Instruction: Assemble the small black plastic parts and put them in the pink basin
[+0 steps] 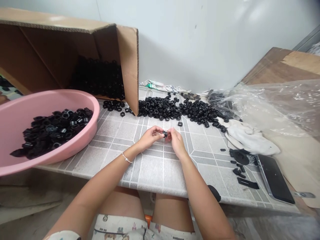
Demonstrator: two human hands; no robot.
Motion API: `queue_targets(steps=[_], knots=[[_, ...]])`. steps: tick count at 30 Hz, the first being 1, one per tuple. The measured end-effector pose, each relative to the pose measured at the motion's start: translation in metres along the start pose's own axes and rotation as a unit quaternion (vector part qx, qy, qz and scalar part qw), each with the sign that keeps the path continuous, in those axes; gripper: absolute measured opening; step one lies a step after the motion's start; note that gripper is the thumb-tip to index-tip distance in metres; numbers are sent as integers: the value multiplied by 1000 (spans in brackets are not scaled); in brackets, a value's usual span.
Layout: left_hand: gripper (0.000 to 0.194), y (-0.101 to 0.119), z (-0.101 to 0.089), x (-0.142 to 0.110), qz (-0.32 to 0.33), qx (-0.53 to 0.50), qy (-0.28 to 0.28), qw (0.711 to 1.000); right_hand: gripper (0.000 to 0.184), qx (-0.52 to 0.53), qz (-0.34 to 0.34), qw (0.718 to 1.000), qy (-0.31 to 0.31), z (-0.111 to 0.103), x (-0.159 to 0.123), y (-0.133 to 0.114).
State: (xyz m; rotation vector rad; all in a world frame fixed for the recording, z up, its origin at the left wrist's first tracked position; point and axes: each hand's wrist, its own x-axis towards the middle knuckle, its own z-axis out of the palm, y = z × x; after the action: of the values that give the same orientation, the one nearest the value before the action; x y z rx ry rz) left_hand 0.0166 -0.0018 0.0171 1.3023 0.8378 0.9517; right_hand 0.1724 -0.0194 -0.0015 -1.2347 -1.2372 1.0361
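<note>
Over the middle of the table, my left hand (150, 137) pinches a small black ring-shaped plastic part (164, 133) between thumb and fingers. Close against the part's right side is my right hand (176, 141), its fingers bent and drawn together on it; they partly hide the part. Just beyond my hands lies a single black ring (180, 124), in front of a long heap of similar black rings (157, 108). To the left, a pink basin (93, 110) holds many more black plastic parts (57, 130).
A cardboard box (130, 63) lies on its side at the back left, black parts inside. At right are a white cloth (250, 136), clear plastic sheeting (280, 106), a phone (275, 180) and small black scraps (238, 171). The table's front edge (155, 190) runs above my lap.
</note>
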Motion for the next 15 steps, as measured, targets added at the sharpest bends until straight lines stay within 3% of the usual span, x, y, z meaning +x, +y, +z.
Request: queue_targets(steps=[5,11,15], knots=[[36,-4,-3,3,-14,-38,32,999,34,23,-48,996,-71,0,1,-4],[31,-3,-2,1,-7,-10,26,1000,31,-110,-75,991,-23,3,-2,1],[31,-3,-1,0,16,-16,-1,1000,41,-92,-18,995,-20,4,-2,3]])
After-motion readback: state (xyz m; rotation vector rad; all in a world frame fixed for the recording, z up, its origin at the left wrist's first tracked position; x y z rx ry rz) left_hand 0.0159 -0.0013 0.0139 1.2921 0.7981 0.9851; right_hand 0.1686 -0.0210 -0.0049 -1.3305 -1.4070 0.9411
